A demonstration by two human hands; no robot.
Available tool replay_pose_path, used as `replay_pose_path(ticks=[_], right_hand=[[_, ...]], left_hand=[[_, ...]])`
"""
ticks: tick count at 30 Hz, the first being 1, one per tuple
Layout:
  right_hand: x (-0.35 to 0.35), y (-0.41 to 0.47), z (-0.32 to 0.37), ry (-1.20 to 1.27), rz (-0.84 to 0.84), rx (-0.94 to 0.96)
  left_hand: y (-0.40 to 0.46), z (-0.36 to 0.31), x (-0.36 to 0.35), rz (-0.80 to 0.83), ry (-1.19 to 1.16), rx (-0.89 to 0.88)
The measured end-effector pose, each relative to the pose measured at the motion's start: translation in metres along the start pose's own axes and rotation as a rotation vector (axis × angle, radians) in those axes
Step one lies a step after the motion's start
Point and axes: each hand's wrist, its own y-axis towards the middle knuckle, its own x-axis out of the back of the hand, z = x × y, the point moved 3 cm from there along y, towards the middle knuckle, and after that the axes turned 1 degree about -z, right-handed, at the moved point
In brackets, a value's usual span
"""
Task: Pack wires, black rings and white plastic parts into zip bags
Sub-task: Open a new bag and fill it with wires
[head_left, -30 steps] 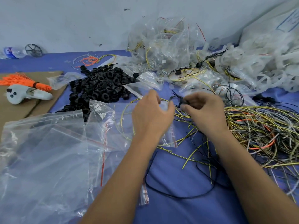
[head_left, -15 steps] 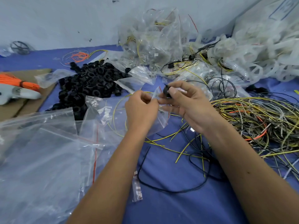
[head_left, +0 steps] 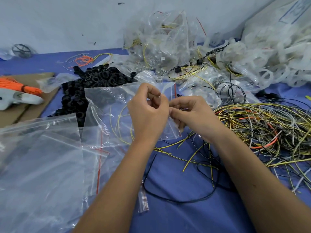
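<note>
A clear zip bag with a red strip is held up over the blue table. My left hand pinches its upper edge with curled fingers. My right hand meets it at the bag's right edge, its fingertips pinched on the plastic; what lies under them is hidden. A yellow wire shows through the bag. Black rings lie heaped behind the bag at the left. A tangle of yellow, black and orange wires spreads at the right. White plastic parts pile at the back right.
Empty zip bags cover the front left. Filled bags heap against the wall. A long black wire loops between my forearms. A cardboard sheet at the left carries a white controller and an orange wire bundle.
Both hands have come together on the bag, which now stands more upright. The black ring seen in my right fingers half a second ago is no longer visible.
</note>
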Motion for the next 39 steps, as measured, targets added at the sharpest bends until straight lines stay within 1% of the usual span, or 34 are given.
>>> replay_pose_path(ticks=[2, 4, 6, 10, 11, 14, 16, 18, 19, 21, 23, 27, 28, 30, 33, 35, 37, 39], right_hand=[[0.000, 0.000, -0.002, -0.136, -0.024, 0.023], [0.000, 0.001, -0.005, -0.278, -0.076, 0.045], [-0.001, 0.002, -0.008, -0.325, -0.095, 0.041], [-0.006, 0.002, -0.005, -0.127, -0.004, 0.070], [-0.006, 0.003, -0.005, -0.122, -0.005, 0.084], [-0.005, 0.005, -0.005, -0.234, -0.009, 0.130], [-0.011, 0.003, -0.004, -0.224, 0.099, 0.107], [-0.017, -0.002, -0.002, -0.117, 0.218, 0.064], [-0.019, -0.002, -0.001, -0.054, 0.233, 0.042], [-0.016, -0.001, 0.001, 0.024, 0.181, 0.009], [-0.012, -0.001, 0.003, 0.044, 0.128, 0.002], [-0.014, -0.007, 0.000, 0.114, 0.174, -0.126], [-0.015, -0.008, 0.000, 0.115, 0.170, -0.114], [-0.014, -0.005, 0.004, 0.122, 0.080, -0.038], [-0.005, -0.001, 0.009, 0.133, -0.168, 0.025], [0.005, -0.002, 0.009, 0.073, -0.314, 0.052], [0.019, 0.000, 0.015, -0.092, -0.423, 0.086], [0.040, 0.008, 0.024, -0.380, -0.506, 0.122]], left_hand=[[0.000, -0.001, 0.000, 0.003, 0.004, -0.039], [-0.002, -0.003, -0.001, 0.040, 0.018, -0.083], [-0.004, -0.005, -0.003, 0.073, 0.031, -0.125], [-0.006, -0.005, -0.006, 0.063, -0.004, -0.108], [-0.005, -0.003, -0.005, 0.050, -0.013, -0.094], [-0.003, 0.001, -0.002, 0.005, -0.052, -0.017], [-0.002, 0.003, 0.000, -0.039, -0.087, 0.028], [0.000, 0.003, 0.002, -0.090, -0.113, 0.063], [0.001, 0.004, 0.003, -0.111, -0.127, 0.080], [0.004, 0.005, 0.006, -0.140, -0.147, 0.112], [0.006, 0.006, 0.007, -0.153, -0.156, 0.141], [0.008, 0.010, 0.008, -0.172, -0.174, 0.196], [0.008, 0.012, 0.008, -0.166, -0.184, 0.220], [0.009, 0.016, 0.007, -0.149, -0.210, 0.272], [0.008, 0.019, 0.003, -0.119, -0.271, 0.330], [0.006, 0.021, -0.001, -0.081, -0.278, 0.353], [0.004, 0.021, -0.007, -0.023, -0.258, 0.371], [0.004, 0.021, -0.013, 0.044, -0.198, 0.385]])
